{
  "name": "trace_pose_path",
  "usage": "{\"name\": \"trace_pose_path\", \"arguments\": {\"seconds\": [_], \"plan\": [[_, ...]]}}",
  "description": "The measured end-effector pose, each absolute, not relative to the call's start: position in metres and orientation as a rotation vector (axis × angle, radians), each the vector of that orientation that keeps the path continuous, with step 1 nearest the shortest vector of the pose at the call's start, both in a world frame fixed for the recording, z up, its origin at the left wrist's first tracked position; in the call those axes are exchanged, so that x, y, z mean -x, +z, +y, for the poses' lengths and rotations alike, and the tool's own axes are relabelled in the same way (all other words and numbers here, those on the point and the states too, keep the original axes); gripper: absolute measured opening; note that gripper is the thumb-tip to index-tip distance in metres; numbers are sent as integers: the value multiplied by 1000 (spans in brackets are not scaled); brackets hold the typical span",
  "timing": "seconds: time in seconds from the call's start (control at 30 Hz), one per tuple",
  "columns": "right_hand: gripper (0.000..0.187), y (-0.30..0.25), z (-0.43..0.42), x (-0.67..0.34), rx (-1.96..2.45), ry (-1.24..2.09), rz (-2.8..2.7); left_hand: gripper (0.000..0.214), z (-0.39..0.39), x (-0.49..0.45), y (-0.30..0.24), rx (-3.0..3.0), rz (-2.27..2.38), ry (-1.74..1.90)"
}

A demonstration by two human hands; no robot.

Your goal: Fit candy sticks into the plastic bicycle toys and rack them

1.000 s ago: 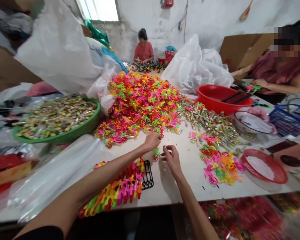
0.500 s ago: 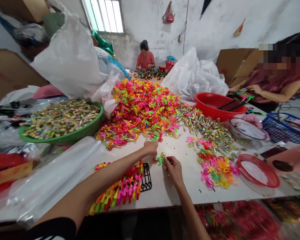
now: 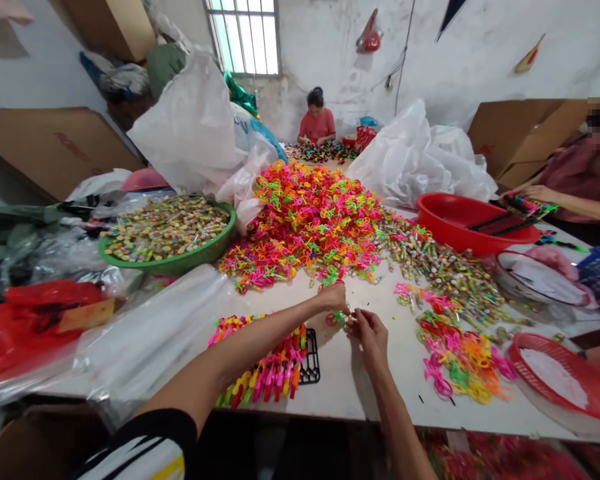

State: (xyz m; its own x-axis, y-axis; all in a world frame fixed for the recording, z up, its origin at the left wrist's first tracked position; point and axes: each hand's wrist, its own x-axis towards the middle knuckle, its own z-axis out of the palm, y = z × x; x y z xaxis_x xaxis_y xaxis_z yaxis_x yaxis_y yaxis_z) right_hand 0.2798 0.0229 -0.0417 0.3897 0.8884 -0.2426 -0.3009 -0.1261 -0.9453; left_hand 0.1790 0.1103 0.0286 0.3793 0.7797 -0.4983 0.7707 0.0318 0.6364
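My left hand (image 3: 333, 298) reaches in over the table with its fingers pinched together; what they grip is hidden. Just below it hangs a small green plastic toy piece (image 3: 339, 319) with a reddish ring. Close by on the right, my right hand (image 3: 373, 335) pinches the end of this piece, its fingertips almost meeting the left ones. Under my left forearm lies a black plastic rack (image 3: 311, 365), filled with rows of pink, yellow, orange and red pieces (image 3: 275, 367). In front of my hands rises a big heap of bright plastic pieces (image 3: 320, 220).
Small candy-like tubes fill a green basin (image 3: 180, 265) at left and lie in a pile (image 3: 450, 267) at right. Nearby are loose pieces (image 3: 463, 367), a red basket (image 3: 525, 380), a red basin (image 3: 460, 230) and plastic sheeting (image 3: 155, 333). Two people sit working across the table.
The view has swung left, so everything sits further right. My hands have come closer together at the green toy piece.
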Motion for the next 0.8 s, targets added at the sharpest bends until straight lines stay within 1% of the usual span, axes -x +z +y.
{"name": "trace_pose_path", "arguments": {"seconds": [0.1,0.2,0.33,0.47,0.53,0.63,0.73,0.8], "plan": [[40,-26,15,-287,1271,1132,-517,26,103,-169,39,-1596,1262,273],[34,-6,5,-291,1217,1210,-592,34,89,-153,48,-1457,1105,464],[24,15,-10,-287,1099,1350,-691,41,65,-134,57,-1255,930,578],[18,25,-20,-283,1027,1438,-699,38,41,-127,59,-998,776,671],[17,25,-23,-281,995,1490,-696,37,33,-127,56,-1001,786,699],[16,24,-24,-278,943,1511,-609,35,25,-127,53,-1161,865,730],[16,24,-23,-275,919,1448,-500,26,24,-126,57,-1317,950,757],[18,26,-23,-275,917,1403,-461,24,29,-124,66,-1297,952,839]]}}
